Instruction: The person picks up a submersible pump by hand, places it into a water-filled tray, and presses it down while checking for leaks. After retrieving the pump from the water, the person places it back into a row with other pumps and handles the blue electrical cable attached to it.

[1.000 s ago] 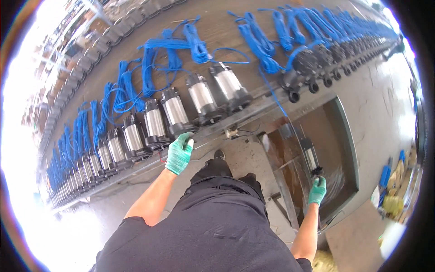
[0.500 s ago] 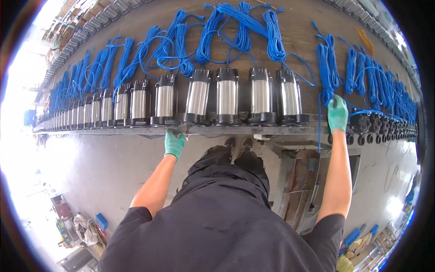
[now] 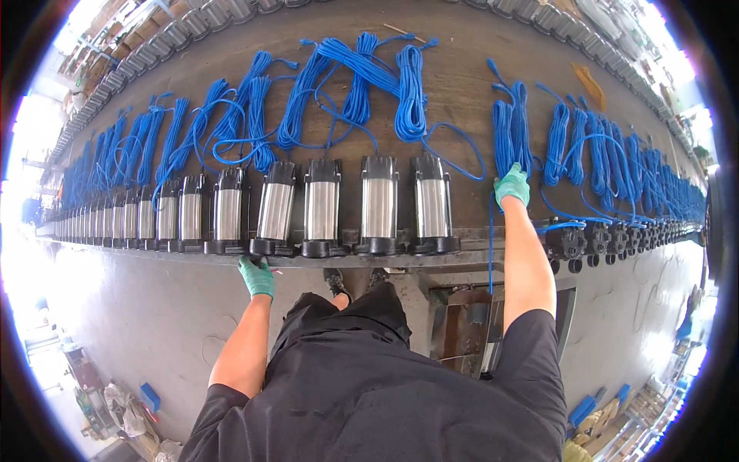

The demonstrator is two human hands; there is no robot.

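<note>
My right hand (image 3: 512, 185), in a green glove, is closed on the near end of a coiled blue cable bundle (image 3: 511, 127). The bundle lies on the table with its far end pointing away from me, and a loose strand hangs past the table edge. My left hand (image 3: 256, 276), also gloved in green, is at the table's front edge with curled fingers. A thin, pale-and-red piece sticks out beside its fingers, too small to name. Just above that hand stands a row of silver cylindrical motor bodies (image 3: 275, 209) with black ends, reaching far to the left.
More blue cable bundles (image 3: 410, 92) lie behind the row, and others (image 3: 596, 154) sit to the right. Black round fittings (image 3: 566, 242) line the right edge. A metal frame (image 3: 566, 308) stands below the table. A yellow-brown piece (image 3: 588, 85) lies farther back.
My view has shifted, so the table's contents appear farther left and lower. My right hand has come up onto the cable bundle's near end; my left hand stays at the table edge.
</note>
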